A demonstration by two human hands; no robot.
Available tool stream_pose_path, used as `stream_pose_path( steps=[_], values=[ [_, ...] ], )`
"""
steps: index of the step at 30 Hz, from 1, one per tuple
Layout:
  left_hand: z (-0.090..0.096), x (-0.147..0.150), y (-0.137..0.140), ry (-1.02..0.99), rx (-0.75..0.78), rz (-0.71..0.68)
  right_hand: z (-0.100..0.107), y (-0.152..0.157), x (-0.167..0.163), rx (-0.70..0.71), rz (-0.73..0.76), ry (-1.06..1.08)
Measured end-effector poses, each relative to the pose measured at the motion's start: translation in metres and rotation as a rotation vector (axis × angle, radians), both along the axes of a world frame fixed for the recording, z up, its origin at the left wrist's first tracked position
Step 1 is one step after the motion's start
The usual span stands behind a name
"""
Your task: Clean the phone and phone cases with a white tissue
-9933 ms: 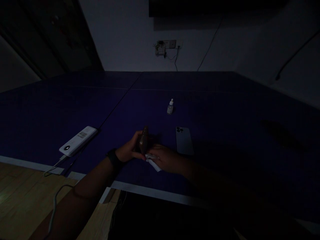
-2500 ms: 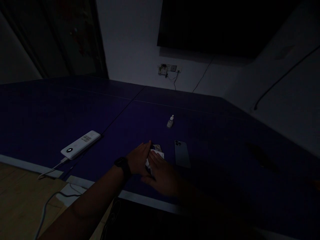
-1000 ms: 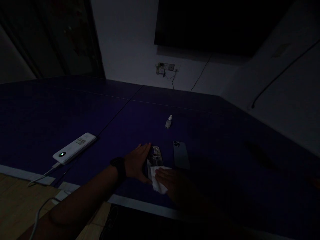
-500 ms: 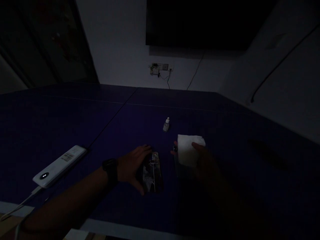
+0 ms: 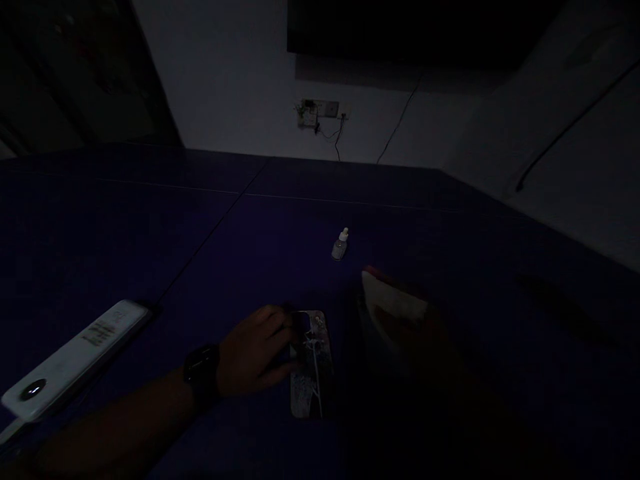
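My left hand [image 5: 260,350] is at the left edge of a patterned phone case [image 5: 320,363] lying on the table, its fingers bent and apart, the tips touching or just over the case. A camera cut-out shows at the case's upper left. My right hand [image 5: 405,327], very dark, is closed around a folded white tissue [image 5: 393,297]. A dark, flat phone [image 5: 369,320] seems to be under the tissue in that hand, mostly hidden in shadow. Beyond both hands stands a small clear bottle [image 5: 339,249] with a white cap.
A white power bank [image 5: 75,357] with a cable lies at the left on the dark blue table [image 5: 240,260]. A dark long object [image 5: 560,307] lies at the right. Wall sockets [image 5: 320,110] and a large dark screen [image 5: 410,30] are on the wall behind.
My left hand has drawn leftward off the phone case, uncovering its cut-out. My right hand has tilted the tissue, which showed flat before. The view has shifted slightly.
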State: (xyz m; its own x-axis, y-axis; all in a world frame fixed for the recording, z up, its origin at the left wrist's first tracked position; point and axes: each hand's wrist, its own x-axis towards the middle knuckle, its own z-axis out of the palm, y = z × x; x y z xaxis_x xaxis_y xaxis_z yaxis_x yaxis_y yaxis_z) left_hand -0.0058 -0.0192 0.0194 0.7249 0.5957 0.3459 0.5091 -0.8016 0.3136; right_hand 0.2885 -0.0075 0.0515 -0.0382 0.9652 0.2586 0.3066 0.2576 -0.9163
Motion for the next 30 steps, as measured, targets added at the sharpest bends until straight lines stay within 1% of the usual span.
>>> stream_pose_path(
  steps=[3,6,8,11,12,14,17,20,22,26,29,30],
  values=[
    [0.005,-0.001,-0.004,0.002,-0.035,-0.035,-0.003,0.006,-0.001,0.131,0.085,-0.254],
    [0.007,-0.001,-0.011,-0.001,-0.062,-0.064,-0.019,0.016,-0.007,0.295,0.277,-0.557],
    [0.003,0.002,-0.019,0.019,-0.069,-0.025,-0.03,0.023,-0.012,0.392,0.393,-0.71],
    [-0.01,0.007,-0.03,0.08,-0.092,0.056,-0.038,0.026,-0.018,0.516,0.493,-0.808],
    [-0.015,0.008,-0.032,0.092,-0.091,0.075,-0.039,0.025,-0.018,0.528,0.516,-0.826],
    [-0.023,0.011,-0.035,0.109,-0.077,0.097,-0.038,0.02,-0.016,0.505,0.554,-0.863],
    [-0.028,0.012,-0.035,0.104,-0.036,0.128,-0.036,0.011,-0.013,0.441,0.6,-0.906],
    [-0.021,0.011,-0.035,0.083,-0.049,0.107,-0.039,0.007,-0.013,0.417,0.614,-0.927],
    [-0.014,0.01,-0.036,0.078,-0.067,0.087,-0.042,0.009,-0.014,0.431,0.604,-0.961],
    [-0.006,0.009,-0.036,0.096,-0.104,0.101,-0.044,0.013,-0.015,0.536,0.583,-1.075],
    [-0.004,0.009,-0.035,0.078,-0.122,0.097,-0.042,0.01,-0.019,0.609,0.586,-1.08],
    [-0.004,0.009,-0.035,0.082,-0.126,0.09,-0.041,0.01,-0.02,0.614,0.585,-1.073]
  ],
)
